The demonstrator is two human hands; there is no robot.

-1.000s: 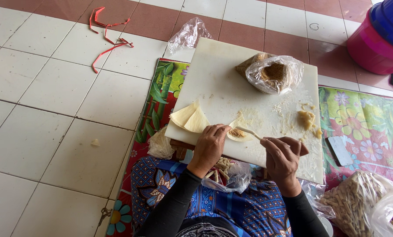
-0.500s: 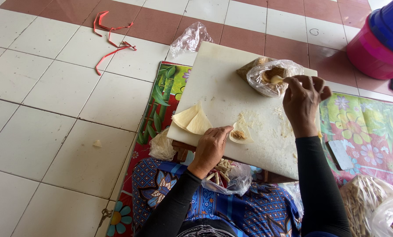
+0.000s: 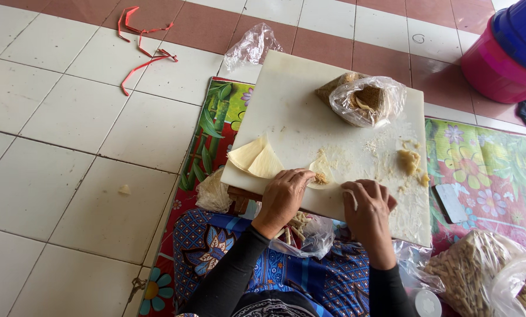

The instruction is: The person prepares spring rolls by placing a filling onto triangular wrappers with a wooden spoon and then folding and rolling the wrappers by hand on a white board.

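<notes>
On a white board [image 3: 298,111] my left hand [image 3: 283,196] presses its fingertips on a small round dough wrapper [image 3: 321,174] with a dab of brown filling on it. My right hand [image 3: 367,202] rests just right of the wrapper at the board's near edge, fingers curled around a thin white utensil. A stack of folded wrappers [image 3: 255,157] lies left of my left hand. A clear plastic bag of brown filling [image 3: 366,101] sits at the board's far side. A lump of dough [image 3: 409,160] lies to the right.
The board lies on a floral mat [image 3: 486,170] over a tiled floor. A pink and blue bucket [image 3: 509,50] stands far right. Bags of finished rolls [image 3: 474,273] sit at near right. An empty plastic bag [image 3: 252,44] and red strings [image 3: 142,44] lie beyond.
My right hand had reached out to the filling bag and has come back to the near edge beside the wrapper. My left hand stayed on the wrapper.
</notes>
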